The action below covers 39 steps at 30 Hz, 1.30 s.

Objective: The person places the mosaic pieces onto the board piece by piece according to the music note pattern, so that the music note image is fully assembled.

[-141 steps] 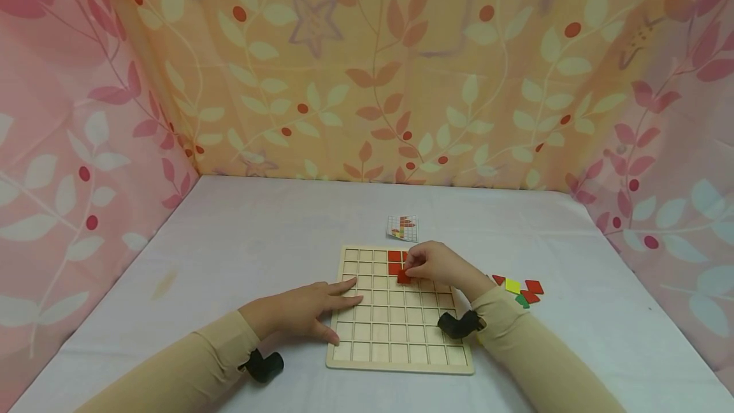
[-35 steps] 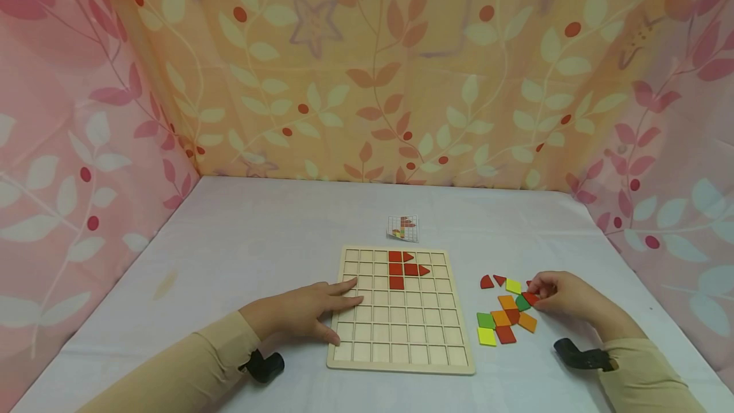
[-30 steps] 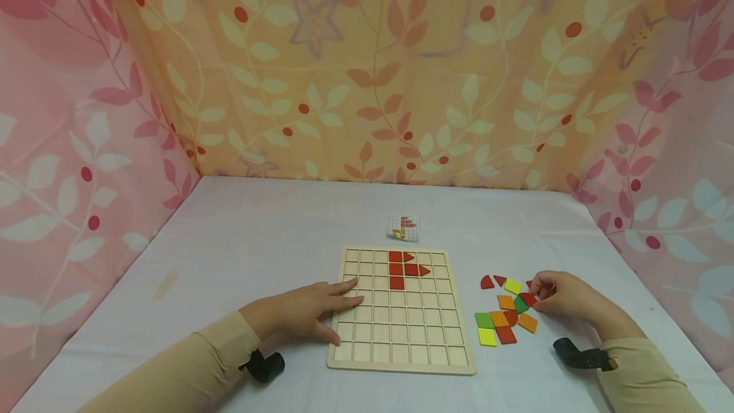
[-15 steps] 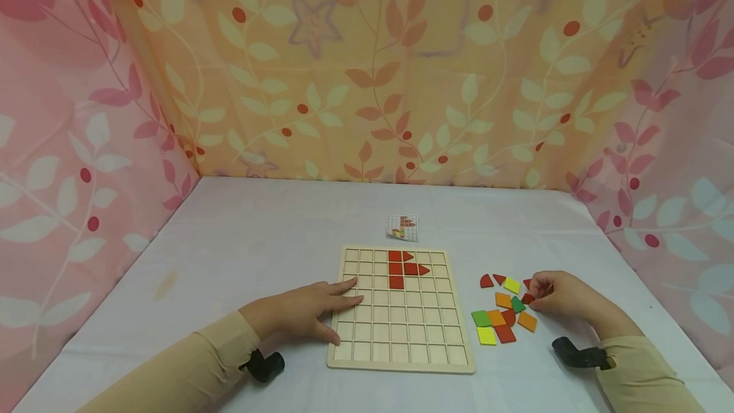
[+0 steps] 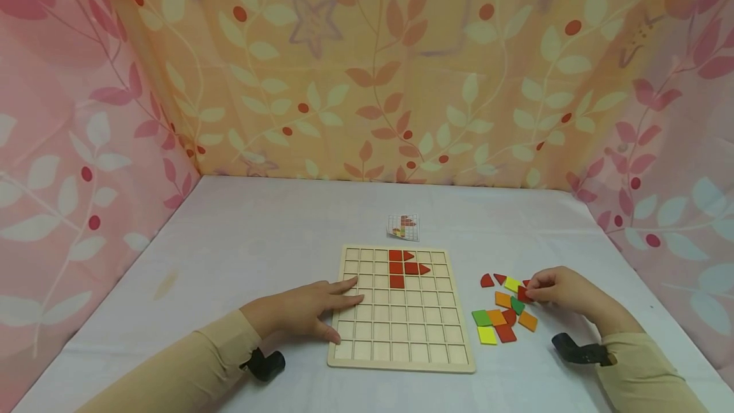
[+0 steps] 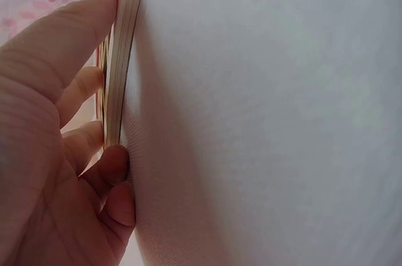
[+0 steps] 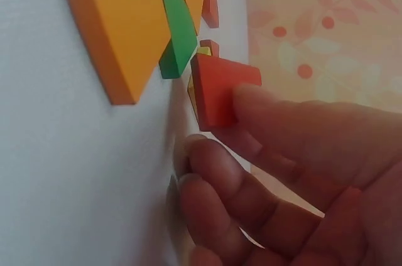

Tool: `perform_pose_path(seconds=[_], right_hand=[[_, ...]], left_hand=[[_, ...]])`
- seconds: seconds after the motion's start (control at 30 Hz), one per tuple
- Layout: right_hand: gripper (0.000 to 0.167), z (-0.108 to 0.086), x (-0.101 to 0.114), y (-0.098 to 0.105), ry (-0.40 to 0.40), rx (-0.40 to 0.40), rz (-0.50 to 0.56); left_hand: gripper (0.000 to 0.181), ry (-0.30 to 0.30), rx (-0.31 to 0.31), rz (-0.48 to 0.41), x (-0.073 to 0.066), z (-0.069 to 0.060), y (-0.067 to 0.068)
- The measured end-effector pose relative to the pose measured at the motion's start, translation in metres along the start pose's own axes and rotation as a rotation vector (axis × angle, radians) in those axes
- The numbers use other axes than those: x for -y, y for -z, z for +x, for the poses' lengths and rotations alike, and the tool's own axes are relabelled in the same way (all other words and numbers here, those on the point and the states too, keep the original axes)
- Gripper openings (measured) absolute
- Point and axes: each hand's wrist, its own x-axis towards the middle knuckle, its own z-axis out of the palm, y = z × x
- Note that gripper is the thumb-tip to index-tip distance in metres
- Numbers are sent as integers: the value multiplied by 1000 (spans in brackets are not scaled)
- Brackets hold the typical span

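Observation:
My left hand (image 5: 298,306) rests with spread, fairly straight fingers on the left side of a wooden grid board (image 5: 401,333); in the left wrist view its fingers touch the board's edge (image 6: 119,59). Several red tiles (image 5: 396,268) sit in the upper cells of the board, including squares and pointed pieces. At the right, my right hand (image 5: 564,289) pinches a red tile (image 7: 217,93) between thumb and fingers. It is tilted up off the cloth, beside a green tile (image 7: 181,34) and an orange tile (image 7: 122,34). My fingers cover part of the held tile, so its full shape is hidden.
Loose red, orange, yellow and green tiles (image 5: 503,299) lie right of the board. A small printed card (image 5: 403,227) with a coloured grid picture lies behind it. White cloth (image 5: 258,222) covers the table, with patterned curtains (image 5: 367,81) on three sides.
Earlier my right hand was over the board with a red tile; more red tiles now lie in its cells. At the loose tiles, it has since raised another red tile slightly. My left hand stays put.

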Motion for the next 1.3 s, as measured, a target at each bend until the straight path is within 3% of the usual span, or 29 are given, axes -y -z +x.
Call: perform_pose_path(seconds=[0.4,0.7,1.1,1.3], right_hand=[[17,1,-3,5,0,-36,7],[32,3,-6,5,8,-72,-38],[28,4,0,5,-14,-80,-84],[16,6,4,9,23,-70,-73]], left_hand=[[79,-11,-4,11,-1,0,1],[80,-18,-5,0,0,0,0],[80,-15,-3,11,0,1,0],[79,-14,-11,11,3,1,-2]])
